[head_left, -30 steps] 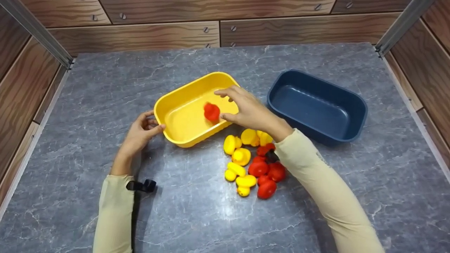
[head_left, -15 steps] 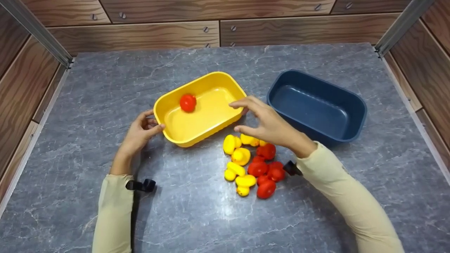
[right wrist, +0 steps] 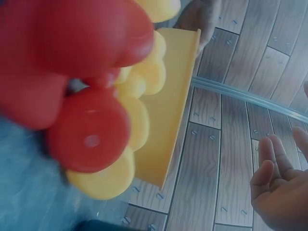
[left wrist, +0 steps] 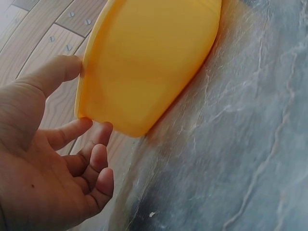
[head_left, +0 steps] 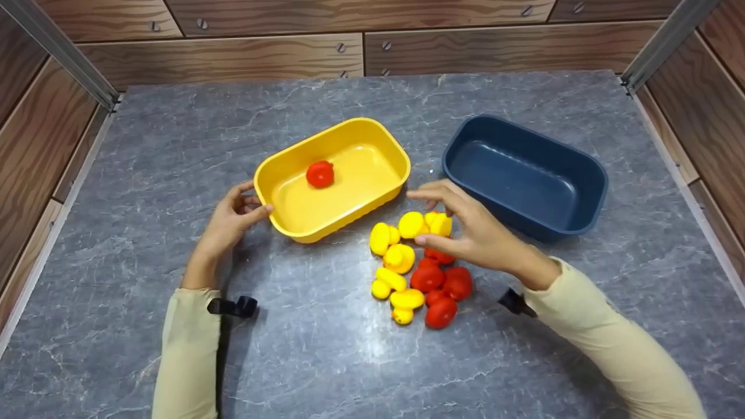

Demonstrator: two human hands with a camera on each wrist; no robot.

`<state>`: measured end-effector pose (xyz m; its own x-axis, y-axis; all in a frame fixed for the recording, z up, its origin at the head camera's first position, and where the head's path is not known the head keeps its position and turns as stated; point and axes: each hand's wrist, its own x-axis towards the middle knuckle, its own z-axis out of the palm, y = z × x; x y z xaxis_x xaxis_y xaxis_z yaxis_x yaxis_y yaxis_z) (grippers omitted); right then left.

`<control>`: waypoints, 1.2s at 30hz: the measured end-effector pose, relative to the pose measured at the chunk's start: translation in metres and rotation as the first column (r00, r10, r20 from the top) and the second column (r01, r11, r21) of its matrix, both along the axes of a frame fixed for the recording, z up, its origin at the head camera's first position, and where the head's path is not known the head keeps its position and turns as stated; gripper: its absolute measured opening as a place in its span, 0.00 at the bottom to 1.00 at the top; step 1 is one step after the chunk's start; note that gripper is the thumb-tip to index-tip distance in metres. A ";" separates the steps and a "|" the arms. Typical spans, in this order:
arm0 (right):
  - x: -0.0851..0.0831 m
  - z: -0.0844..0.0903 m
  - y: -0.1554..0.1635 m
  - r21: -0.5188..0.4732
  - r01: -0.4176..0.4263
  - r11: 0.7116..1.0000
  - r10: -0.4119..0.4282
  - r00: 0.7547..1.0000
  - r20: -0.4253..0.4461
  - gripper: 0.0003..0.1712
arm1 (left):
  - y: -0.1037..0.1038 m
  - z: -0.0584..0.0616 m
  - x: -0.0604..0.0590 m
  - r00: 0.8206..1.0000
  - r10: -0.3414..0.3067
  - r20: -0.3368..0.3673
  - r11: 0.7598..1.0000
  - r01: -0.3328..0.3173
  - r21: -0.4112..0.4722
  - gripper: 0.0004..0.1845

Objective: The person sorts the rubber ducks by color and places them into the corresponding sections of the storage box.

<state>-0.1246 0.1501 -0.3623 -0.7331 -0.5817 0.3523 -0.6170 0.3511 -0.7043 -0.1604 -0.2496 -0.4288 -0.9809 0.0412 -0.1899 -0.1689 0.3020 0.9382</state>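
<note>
Hovering over the pile of red and yellow toys (head_left: 416, 267) on the bench (head_left: 145, 145), the right hand (head_left: 474, 235) has loosely spread fingers holding nothing. The left hand (head_left: 230, 224) grips the yellow tub (head_left: 279, 169) rim; one red toy (head_left: 320, 174) sits inside. They look light, rubbery; pinch one across its body.

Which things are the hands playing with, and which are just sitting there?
In use:
- yellow tub, left hand holds its rim
- red toy inside the tub
- pile of red and yellow toys, right hand over it

Just sitting there:
- blue tub
- grey table
- wooden walls
</note>
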 end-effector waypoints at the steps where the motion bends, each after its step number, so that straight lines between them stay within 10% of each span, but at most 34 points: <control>1: 0.002 -0.001 0.003 0.005 0.002 1.000 -0.002 1.000 -0.007 0.33 | 0.000 0.000 0.000 1.000 0.002 -0.002 1.000 -0.002 0.001 0.35; 36: 0.031 -0.051 0.072 0.374 0.016 0.927 -0.079 0.985 0.156 0.31 | 0.000 -0.001 0.000 1.000 0.004 -0.011 1.000 -0.004 -0.019 0.36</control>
<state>-0.0937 0.2222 -0.4135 -0.7924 -0.6100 -0.0096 -0.4791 0.6320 -0.6091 -0.1599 -0.2495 -0.4296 -0.9831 0.0338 -0.1800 -0.1600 0.3193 0.9340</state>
